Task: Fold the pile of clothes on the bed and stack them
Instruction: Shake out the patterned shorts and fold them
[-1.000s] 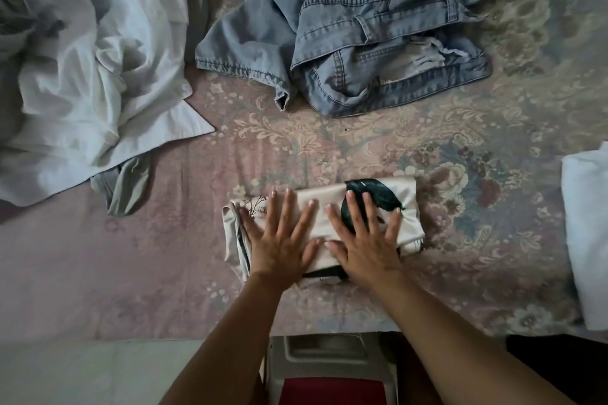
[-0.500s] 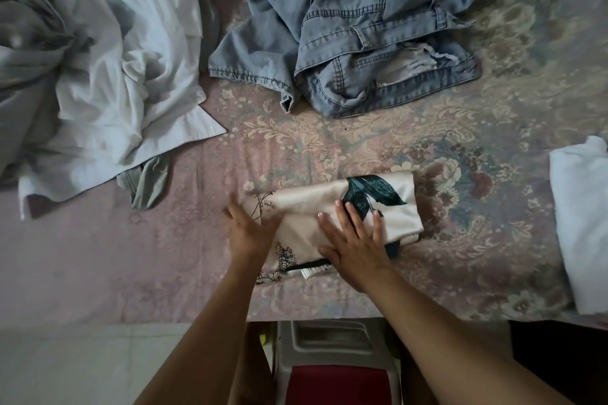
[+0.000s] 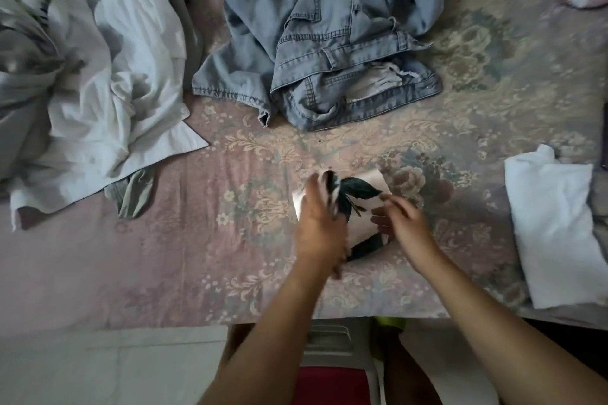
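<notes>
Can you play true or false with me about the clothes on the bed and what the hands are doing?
1. Both hands hold the leaf-print cloth. True: the left hand and the right hand grip it.
2. The jeans are neatly folded. False: they lie crumpled.
3. A folded white garment lies to the right. True.
4. The white sheet pile sits on the jeans. False: it lies apart, at the left.

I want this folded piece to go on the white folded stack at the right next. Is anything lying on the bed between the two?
Nothing visible does. The leaf-print cloth is in both hands, and only bare floral bedspread lies between it and the white folded stack. The crumpled jeans sit farther back, off that path.
</notes>
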Demonstrator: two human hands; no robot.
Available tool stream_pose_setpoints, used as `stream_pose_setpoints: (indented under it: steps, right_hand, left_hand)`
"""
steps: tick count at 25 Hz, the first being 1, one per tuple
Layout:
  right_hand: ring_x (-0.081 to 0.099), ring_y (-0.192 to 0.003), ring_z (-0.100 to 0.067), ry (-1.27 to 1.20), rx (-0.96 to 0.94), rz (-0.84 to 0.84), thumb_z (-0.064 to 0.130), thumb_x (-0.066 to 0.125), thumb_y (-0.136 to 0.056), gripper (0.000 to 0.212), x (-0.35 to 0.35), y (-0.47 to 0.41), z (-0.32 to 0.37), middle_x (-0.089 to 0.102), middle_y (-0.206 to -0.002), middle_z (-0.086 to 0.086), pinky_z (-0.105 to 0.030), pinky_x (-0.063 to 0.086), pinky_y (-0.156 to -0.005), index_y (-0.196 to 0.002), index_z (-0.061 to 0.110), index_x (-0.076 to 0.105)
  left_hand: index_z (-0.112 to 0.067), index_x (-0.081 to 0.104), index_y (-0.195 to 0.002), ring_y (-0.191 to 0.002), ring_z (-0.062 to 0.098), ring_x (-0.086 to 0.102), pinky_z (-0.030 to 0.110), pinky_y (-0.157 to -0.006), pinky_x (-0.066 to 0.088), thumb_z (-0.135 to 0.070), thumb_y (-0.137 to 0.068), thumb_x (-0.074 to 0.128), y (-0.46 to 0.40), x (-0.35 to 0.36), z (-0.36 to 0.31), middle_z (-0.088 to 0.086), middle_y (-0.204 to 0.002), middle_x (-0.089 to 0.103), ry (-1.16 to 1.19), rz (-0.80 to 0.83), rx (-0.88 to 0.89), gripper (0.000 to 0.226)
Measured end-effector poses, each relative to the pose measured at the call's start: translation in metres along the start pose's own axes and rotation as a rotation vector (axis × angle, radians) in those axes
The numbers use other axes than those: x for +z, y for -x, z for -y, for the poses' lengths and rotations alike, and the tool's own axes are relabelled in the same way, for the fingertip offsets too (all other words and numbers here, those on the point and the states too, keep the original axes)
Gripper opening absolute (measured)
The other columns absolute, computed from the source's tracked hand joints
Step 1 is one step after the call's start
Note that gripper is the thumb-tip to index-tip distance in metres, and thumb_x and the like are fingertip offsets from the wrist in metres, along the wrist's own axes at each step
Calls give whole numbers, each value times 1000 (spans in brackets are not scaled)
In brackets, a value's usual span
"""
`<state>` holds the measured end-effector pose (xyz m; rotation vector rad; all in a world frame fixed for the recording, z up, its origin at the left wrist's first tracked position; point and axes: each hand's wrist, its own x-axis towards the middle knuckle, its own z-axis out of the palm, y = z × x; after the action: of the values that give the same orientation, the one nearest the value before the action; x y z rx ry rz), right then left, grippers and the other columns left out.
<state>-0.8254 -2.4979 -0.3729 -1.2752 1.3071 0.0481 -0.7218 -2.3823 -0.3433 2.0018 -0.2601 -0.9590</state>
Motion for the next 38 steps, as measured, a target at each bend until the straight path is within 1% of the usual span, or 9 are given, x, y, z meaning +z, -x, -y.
stream_pose_setpoints:
  steps: [5,8,11,14,19,23,28,35,38]
  right_hand:
    - [57,-102,-7,207,-37,192,61,41,-90,51,-12,-19,19,62,-110,11,-29,44,-89,-121,26,61]
    - [65,-84,-16,400,-120,146,36,64,-87,21,-2,-39,3,70,-91,1,-38,54,-78,-98,19,69]
    - [60,-86,-22,689,-321,49,21,68,-81,8,4,-49,5,65,-93,-4,-39,49,-79,-78,14,67]
    - [32,-131,-31,873,-340,44,29,68,-83,26,-4,-65,8,34,-139,-11,-37,30,-109,-101,10,70]
    - [60,-73,-26,547,-197,122,27,50,-94,15,5,-37,3,62,-83,-6,-32,45,-62,-96,17,63]
    - [61,-88,-25,746,-244,151,38,38,-100,35,12,-14,-15,65,-97,-9,-29,39,-67,-113,13,60]
    - [60,-93,-37,999,-535,-240,41,46,-91,51,9,-43,-30,64,-103,-20,-38,48,-74,-81,-3,68]
    - [57,-94,-34,701,-457,-358,14,58,-92,20,16,-84,-41,58,-106,-18,-27,30,-65,-107,2,53]
    - [57,-101,-35,862,-819,-531,3,59,-85,29,24,-77,-32,61,-109,-19,-40,44,-80,-113,2,55]
  left_hand:
    - [-15,13,-145,-83,19,60,30,-71,55,-3,-96,42,-12,66,0,11,-110,55,130,225,11,59]
    - [-2,16,-147,-98,2,52,8,-85,42,2,-95,34,-10,54,30,5,-116,51,-2,54,142,55]
    - [2,27,-144,-131,27,37,40,-110,32,-20,-93,34,-10,44,72,20,-141,40,-421,-203,424,56]
    - [-16,5,-151,-145,28,1,56,-111,4,-53,-94,23,-8,54,94,11,-158,4,-531,-160,253,70]
    - [-15,4,-152,-146,29,-9,54,-117,1,-69,-86,-8,-14,55,100,13,-159,-7,-542,-154,145,87]
    - [-22,-1,-150,-146,25,-3,60,-114,4,-55,-97,3,-15,56,101,12,-157,2,-570,-205,251,63]
    - [-21,11,-150,-144,31,13,58,-112,5,-49,-92,26,-25,68,105,15,-156,19,-873,-207,427,66]
    - [-16,16,-149,-144,35,16,64,-111,1,-49,-90,25,-48,96,112,17,-156,19,-986,-202,363,68]
    - [-15,24,-149,-143,34,19,64,-110,1,-47,-89,26,-47,95,108,17,-155,22,-995,-203,355,68]
